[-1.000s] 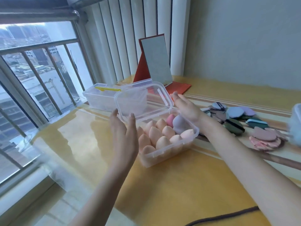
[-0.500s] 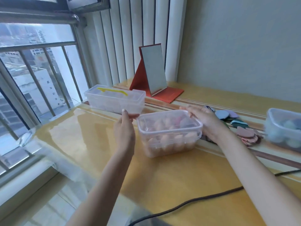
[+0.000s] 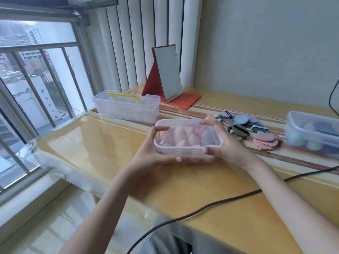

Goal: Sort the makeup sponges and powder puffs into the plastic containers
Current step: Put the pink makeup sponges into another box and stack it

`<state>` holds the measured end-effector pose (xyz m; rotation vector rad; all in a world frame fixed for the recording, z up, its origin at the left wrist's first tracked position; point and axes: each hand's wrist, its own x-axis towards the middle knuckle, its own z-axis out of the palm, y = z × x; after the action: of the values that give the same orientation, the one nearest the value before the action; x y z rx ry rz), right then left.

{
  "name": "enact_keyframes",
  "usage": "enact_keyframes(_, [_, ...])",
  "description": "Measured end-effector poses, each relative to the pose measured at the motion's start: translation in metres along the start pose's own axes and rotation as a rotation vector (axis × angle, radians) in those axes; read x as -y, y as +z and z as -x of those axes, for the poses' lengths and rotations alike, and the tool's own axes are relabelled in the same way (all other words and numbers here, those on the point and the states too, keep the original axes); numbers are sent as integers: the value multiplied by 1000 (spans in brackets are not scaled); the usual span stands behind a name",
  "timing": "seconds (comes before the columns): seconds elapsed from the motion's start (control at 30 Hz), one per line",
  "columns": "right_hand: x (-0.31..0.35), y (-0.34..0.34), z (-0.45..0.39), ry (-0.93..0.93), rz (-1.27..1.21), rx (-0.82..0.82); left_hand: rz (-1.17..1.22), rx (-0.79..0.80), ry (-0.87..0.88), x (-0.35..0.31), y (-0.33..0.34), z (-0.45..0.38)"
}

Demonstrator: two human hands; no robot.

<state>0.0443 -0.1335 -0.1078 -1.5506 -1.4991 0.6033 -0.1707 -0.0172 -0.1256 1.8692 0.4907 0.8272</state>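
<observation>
A clear lidded plastic container [image 3: 187,146] full of peach, pink and lilac makeup sponges [image 3: 180,137] is held just above the yellow table. My left hand [image 3: 152,153] grips its left end, thumb along the front edge. My right hand [image 3: 224,142] grips its right end, fingers curled over the lid. A pile of flat powder puffs [image 3: 240,125] in blue, green and pink lies on the table to the right. At the far right stands another clear container [image 3: 311,133] holding pale blue sponges.
A clear box with a yellow handle [image 3: 126,105] stands at the back left near the window. A red folding mirror [image 3: 167,76] stands behind it. A dark cable [image 3: 201,208] crosses the table's front. The table edge [image 3: 165,215] is close to me.
The lid went from raised to closed on the sponge container. Both hands now grip the container's ends and it has come nearer to me, lifted a little.
</observation>
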Motion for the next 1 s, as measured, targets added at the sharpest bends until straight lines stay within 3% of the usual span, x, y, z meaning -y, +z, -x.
enact_keyframes(0.13, [1, 2, 3, 9, 129, -63, -47, -23, -6, 7, -1, 1])
enact_keyframes(0.43, [15, 0, 15, -67, 84, -251, -50, -93, 9, -11, 11, -7])
enact_keyframes(0.53, [27, -22, 21, -102, -42, -469, -18, -79, 73, -37, 32, -30])
enact_keyframes(0.73, [25, -116, 42, -5, -5, -1302, 72, 40, 209, -95, 142, -99])
enact_keyframes(0.8, [18, -151, 52, 3, 64, -1497, 146, 115, 193, -110, 187, -120])
enact_keyframes(0.87, [8, -184, 62, 36, 109, -1543, 202, 175, 175, -118, 226, -138])
enact_keyframes(1.0, [-21, -226, 82, 143, 187, -1429, 271, 287, 131, -115, 276, -162])
